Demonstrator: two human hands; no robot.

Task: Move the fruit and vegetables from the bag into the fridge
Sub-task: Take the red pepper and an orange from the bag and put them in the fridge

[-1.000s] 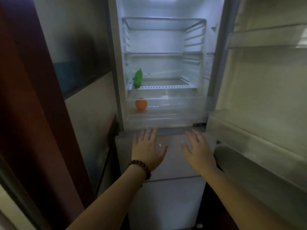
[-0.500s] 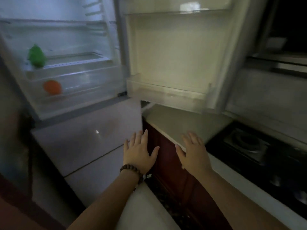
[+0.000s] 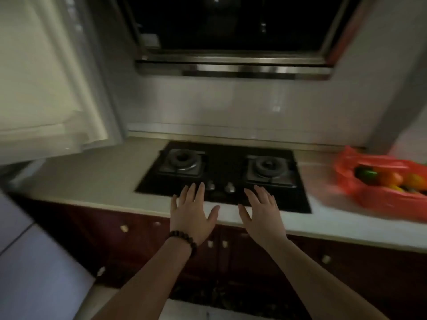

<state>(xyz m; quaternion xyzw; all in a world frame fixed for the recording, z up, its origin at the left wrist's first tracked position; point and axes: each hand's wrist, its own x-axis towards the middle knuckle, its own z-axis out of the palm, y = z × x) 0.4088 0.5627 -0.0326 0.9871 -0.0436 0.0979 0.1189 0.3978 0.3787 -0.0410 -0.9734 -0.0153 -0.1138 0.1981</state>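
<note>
Both the left hand (image 3: 192, 212) and right hand (image 3: 262, 213) hover empty with fingers spread at frame centre, while the red bag (image 3: 383, 181) at right holds produce not yet moved.

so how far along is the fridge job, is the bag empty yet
Not yet. The red bag on the counter right of the stove still holds produce: a green vegetable and orange fruit show inside. Nothing is in hand: the left hand and right hand are both open and empty. The fridge door is open, but the fridge's contents are out of view.
</note>
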